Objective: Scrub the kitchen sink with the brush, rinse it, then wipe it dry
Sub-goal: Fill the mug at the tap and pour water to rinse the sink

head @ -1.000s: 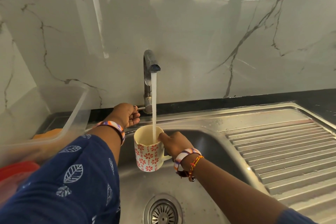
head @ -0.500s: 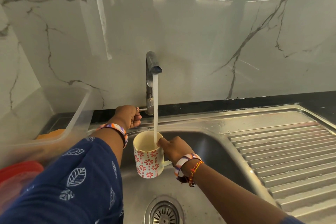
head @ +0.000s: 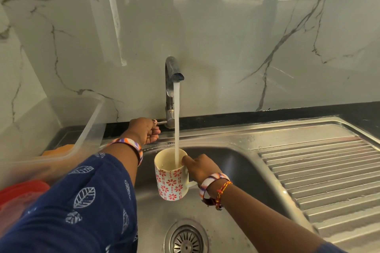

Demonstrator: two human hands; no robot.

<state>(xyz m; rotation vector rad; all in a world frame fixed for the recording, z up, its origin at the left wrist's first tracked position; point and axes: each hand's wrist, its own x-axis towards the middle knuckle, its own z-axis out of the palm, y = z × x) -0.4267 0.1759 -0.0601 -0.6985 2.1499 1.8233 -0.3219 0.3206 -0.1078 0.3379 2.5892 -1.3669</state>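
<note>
1. The sink is stainless steel, with a dull grey basin set into the tabletop below a marble-patterned wall; its round slotted drain sits at the basin's near edge.
2. A ribbed draining board runs off from the basin's right edge, its metal showing streaks and droplets.
3. The tap rises from the sink's back rim, and a white stream of water falls straight from its spout.
4. The right hand grips the handle of a cream mug with red flower print, holding it upright above the basin so the stream lands inside.
5. The left hand is curled round the tap lever at the back rim, apart from the right hand.
6. Both wrists wear striped bangles; the left arm has a blue leaf-print sleeve.
7. A clear plastic tub stands at the sink's left edge, with something orange behind it and a blurred red item in front.
</note>
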